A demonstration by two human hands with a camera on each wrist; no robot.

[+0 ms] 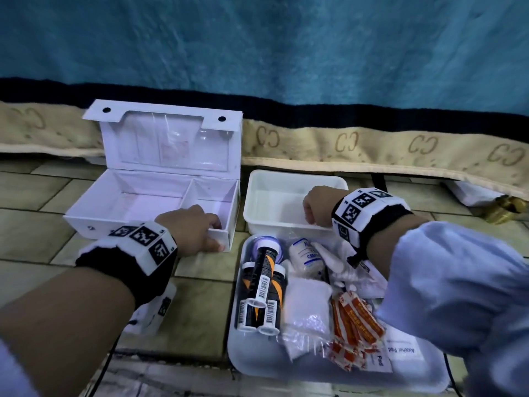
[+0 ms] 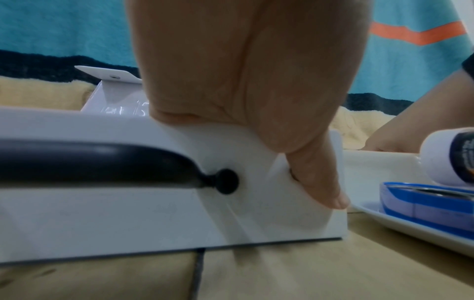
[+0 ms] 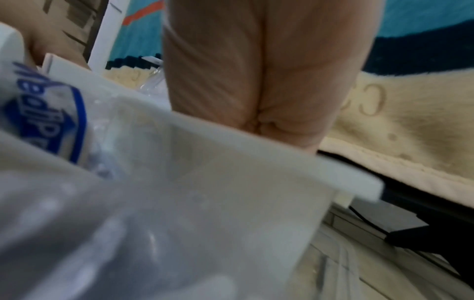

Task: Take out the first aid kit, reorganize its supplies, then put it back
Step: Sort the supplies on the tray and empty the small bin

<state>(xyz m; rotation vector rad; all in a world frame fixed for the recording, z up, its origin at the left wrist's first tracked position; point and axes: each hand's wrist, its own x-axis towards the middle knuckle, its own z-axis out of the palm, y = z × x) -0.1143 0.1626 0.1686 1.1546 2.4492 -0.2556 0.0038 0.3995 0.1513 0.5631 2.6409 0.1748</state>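
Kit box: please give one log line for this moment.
kit box open, empty | left hand grips box front | right hand grips bin rim | supplies on tray

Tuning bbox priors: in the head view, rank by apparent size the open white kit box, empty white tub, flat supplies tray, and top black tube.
1. Flat white supplies tray, nearest the camera
2. Open white first aid kit box with raised lid
3. Empty white rectangular plastic tub
4. Black-and-orange tube with barcode

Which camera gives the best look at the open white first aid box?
The head view: the open white first aid box shows whole, both compartments empty. The left wrist view shows only its front wall and dark handle; the right wrist view barely shows it.
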